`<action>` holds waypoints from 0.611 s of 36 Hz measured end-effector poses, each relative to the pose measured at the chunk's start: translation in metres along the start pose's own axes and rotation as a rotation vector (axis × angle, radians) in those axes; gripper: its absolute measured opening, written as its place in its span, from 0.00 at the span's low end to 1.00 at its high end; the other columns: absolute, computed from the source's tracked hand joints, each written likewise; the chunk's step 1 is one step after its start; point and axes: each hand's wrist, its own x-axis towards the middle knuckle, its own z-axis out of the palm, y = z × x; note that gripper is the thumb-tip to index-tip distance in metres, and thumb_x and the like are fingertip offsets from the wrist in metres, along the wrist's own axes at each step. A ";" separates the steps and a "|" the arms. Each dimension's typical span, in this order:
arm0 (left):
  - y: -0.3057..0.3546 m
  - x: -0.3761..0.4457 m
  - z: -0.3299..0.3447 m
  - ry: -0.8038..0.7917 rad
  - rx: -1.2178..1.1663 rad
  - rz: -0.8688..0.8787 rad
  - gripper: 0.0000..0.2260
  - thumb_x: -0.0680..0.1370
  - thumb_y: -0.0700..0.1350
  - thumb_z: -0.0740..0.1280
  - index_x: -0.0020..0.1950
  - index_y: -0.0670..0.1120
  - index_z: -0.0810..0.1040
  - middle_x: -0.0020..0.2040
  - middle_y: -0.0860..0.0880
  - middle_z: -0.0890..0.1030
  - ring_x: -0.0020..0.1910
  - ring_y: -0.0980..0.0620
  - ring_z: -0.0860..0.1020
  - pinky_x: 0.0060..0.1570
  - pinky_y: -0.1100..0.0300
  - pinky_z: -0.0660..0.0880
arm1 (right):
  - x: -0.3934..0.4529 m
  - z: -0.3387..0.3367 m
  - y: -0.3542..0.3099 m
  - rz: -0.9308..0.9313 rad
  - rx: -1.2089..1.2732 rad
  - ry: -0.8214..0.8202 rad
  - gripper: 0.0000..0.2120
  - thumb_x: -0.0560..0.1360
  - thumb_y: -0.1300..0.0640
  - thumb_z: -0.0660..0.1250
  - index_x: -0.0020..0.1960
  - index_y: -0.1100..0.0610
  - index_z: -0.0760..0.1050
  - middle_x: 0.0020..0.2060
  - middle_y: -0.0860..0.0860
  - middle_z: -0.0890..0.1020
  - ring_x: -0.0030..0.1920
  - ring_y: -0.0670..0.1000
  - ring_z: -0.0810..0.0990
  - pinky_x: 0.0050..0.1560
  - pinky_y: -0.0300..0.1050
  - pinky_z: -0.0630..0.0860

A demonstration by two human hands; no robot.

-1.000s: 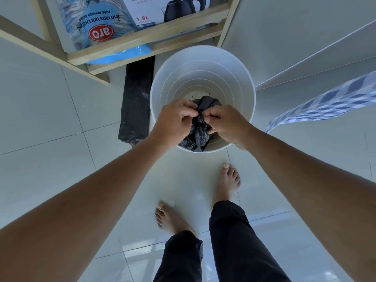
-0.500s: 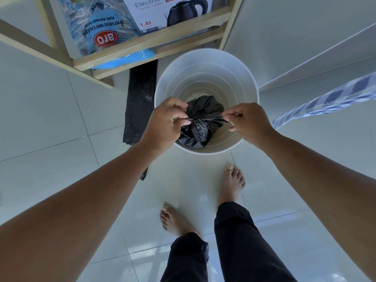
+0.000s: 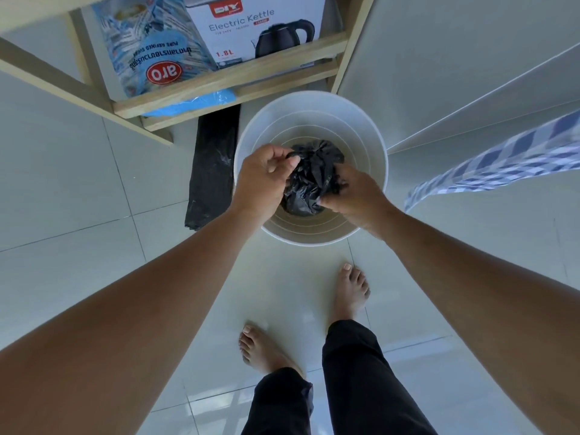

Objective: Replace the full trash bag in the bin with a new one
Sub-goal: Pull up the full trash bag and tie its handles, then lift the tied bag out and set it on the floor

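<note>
A round white bin [image 3: 314, 108] stands on the tiled floor, seen from above. Over its opening hangs a crumpled black trash bag [image 3: 310, 177], bunched into a ball. My left hand [image 3: 262, 180] pinches the bag's upper left edge. My right hand [image 3: 353, 196] grips its lower right side, fingers dug into the plastic. A flat folded black bag [image 3: 212, 171] lies on the floor just left of the bin, touching nothing I hold.
A wooden shelf [image 3: 232, 80] stands behind the bin, holding an electric kettle box [image 3: 251, 29] and a blue sugar packet [image 3: 150, 48]. A blue checked cloth [image 3: 502, 161] hangs in at the right. My bare feet [image 3: 350, 293] stand just before the bin.
My hands had pulled apart, stretching the bag's top; now they have come back together around the bunched bag. The view has tilted slightly, showing more of the shelf.
</note>
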 end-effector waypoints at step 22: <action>0.084 -0.006 0.009 -0.044 0.209 0.157 0.10 0.69 0.44 0.70 0.39 0.62 0.82 0.40 0.52 0.84 0.40 0.51 0.82 0.50 0.48 0.80 | -0.038 -0.080 -0.052 -0.096 -0.001 0.236 0.04 0.78 0.58 0.67 0.49 0.58 0.79 0.36 0.53 0.80 0.34 0.52 0.82 0.41 0.55 0.84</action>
